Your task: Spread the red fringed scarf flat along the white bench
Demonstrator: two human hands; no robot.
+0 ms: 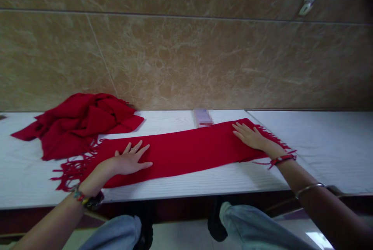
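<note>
A red scarf (186, 151) with fringed ends lies stretched out flat across the white table, folded into a long band. My left hand (129, 160) rests on it near the left fringe, palm down with fingers spread. Near the right end, my right hand (249, 136) presses flat on the same scarf, its fingers stretched out. Neither hand grips the cloth. Behind the left end sits a crumpled heap of red fringed cloth (87, 119), close to the scarf's left fringe.
The white table (329, 145) runs along a brown marbled tile wall (180, 59). A small blurred pale purple object (203, 117) lies between the scarf and the wall. A white fitting (309, 3) is on the wall at upper right. My legs are below the table's front edge.
</note>
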